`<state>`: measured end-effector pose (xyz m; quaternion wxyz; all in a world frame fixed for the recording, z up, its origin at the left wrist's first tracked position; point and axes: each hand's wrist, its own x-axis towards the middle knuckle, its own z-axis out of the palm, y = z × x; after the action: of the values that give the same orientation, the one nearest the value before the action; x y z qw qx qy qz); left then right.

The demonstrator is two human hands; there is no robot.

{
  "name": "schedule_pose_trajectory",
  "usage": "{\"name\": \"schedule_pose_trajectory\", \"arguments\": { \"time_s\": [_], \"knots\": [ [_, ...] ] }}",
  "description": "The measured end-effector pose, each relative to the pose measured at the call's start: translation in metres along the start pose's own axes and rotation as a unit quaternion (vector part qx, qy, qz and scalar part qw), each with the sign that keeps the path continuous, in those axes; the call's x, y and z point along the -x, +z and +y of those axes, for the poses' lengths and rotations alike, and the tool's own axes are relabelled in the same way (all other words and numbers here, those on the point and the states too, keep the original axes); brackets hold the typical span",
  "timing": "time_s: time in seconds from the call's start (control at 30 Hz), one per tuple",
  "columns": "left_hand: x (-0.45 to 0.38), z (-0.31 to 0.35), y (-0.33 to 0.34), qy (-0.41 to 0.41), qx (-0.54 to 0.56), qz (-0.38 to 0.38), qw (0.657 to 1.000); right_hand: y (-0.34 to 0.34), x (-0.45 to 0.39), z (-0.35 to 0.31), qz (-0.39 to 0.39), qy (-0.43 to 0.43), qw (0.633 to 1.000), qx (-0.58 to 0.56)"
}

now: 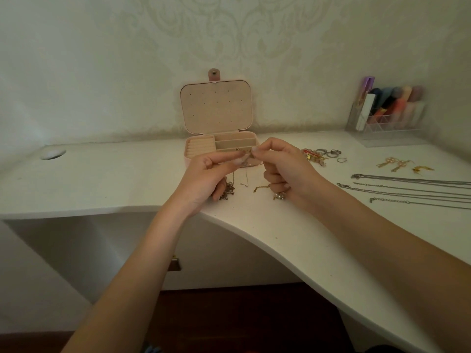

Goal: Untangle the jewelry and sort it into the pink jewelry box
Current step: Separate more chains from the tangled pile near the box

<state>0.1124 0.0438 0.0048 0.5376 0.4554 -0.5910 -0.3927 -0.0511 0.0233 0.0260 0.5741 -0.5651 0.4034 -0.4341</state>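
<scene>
**Both hands pinch a tangled gold chain above the desk**

The left hand (204, 174) and the right hand (283, 169) are raised side by side, each pinching a thin tangled gold chain (246, 159) between thumb and forefinger, the other fingers curled under. Loose strands hang from the pinch down to the white curved desk (267, 233), where a small heap of gold chain (227, 191) lies under the left hand and a pearl-beaded gold piece (279, 196) sits under the right.

Just beyond the fingertips stands the pink jewelry box (219, 128), lid upright, its beige compartments showing. To the right of the right hand lie a cluster of silver rings (328, 154), gold drop earrings (397, 164) and straightened silver chain necklaces (407, 187). Farther back on that side is a clear acrylic organiser (387, 115) holding coloured tubes.
</scene>
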Motion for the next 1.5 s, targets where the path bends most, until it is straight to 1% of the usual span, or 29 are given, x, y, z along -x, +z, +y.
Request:
{"name": "schedule_pose_trajectory", "arguments": {
  "time_s": [0.07,0.13,0.33,0.43,0.53,0.63,0.73,0.8,0.83,0.9,0.97,1.03,1.1,1.2,1.4,1.5],
  "knots": [
    [0.001,0.001,-0.001,0.002,-0.008,-0.02,1.0,-0.002,-0.001,-0.001,0.004,0.006,1.0,-0.024],
    [0.001,0.001,-0.001,-0.001,-0.012,-0.037,0.999,-0.004,-0.003,0.0,0.009,0.006,1.0,-0.02],
    [0.001,0.0,-0.001,0.006,-0.007,-0.048,0.999,-0.005,-0.004,0.003,-0.016,-0.007,1.0,-0.004],
    [0.002,0.001,0.001,-0.004,-0.016,-0.035,0.999,-0.002,-0.003,0.004,-0.035,-0.011,0.999,0.002],
    [0.002,0.003,0.004,-0.009,-0.026,-0.015,1.0,0.001,-0.001,0.003,-0.072,-0.01,0.997,0.0],
    [0.003,0.002,0.005,-0.01,-0.016,0.005,1.0,0.003,0.0,0.003,-0.098,-0.006,0.995,-0.006],
    [0.002,0.001,0.004,-0.011,-0.01,0.008,1.0,0.003,0.0,0.003,-0.095,-0.004,0.995,-0.007],
    [0.002,0.0,0.002,-0.014,-0.009,0.005,1.0,-0.001,-0.002,-0.001,-0.062,-0.007,0.998,-0.001],
    [0.001,0.0,0.001,-0.016,-0.004,0.005,1.0,-0.005,-0.003,-0.003,-0.04,-0.013,0.999,0.024],
    [0.0,-0.002,-0.001,-0.023,0.017,0.014,1.0,-0.014,-0.003,-0.008,-0.014,-0.047,0.988,0.149],
    [-0.002,-0.002,-0.001,-0.027,0.038,0.027,0.999,-0.021,-0.001,-0.01,-0.033,-0.095,0.956,0.276],
    [-0.003,-0.002,-0.001,-0.031,0.04,0.036,0.998,-0.022,0.001,-0.009,-0.054,-0.132,0.933,0.33],
    [-0.002,-0.002,-0.001,-0.032,0.037,0.038,0.998,-0.02,0.003,-0.008,-0.06,-0.154,0.931,0.325],
    [0.0,0.0,-0.001,-0.019,0.036,0.019,0.999,-0.018,0.002,-0.009,-0.057,-0.163,0.942,0.287],
    [0.002,0.002,0.001,-0.02,0.039,0.012,0.999,-0.021,-0.001,-0.012,-0.002,-0.168,0.958,0.232],
    [0.002,0.003,0.001,-0.023,0.035,0.01,0.999,-0.022,-0.003,-0.013,0.011,-0.157,0.964,0.212]
  ]
}}
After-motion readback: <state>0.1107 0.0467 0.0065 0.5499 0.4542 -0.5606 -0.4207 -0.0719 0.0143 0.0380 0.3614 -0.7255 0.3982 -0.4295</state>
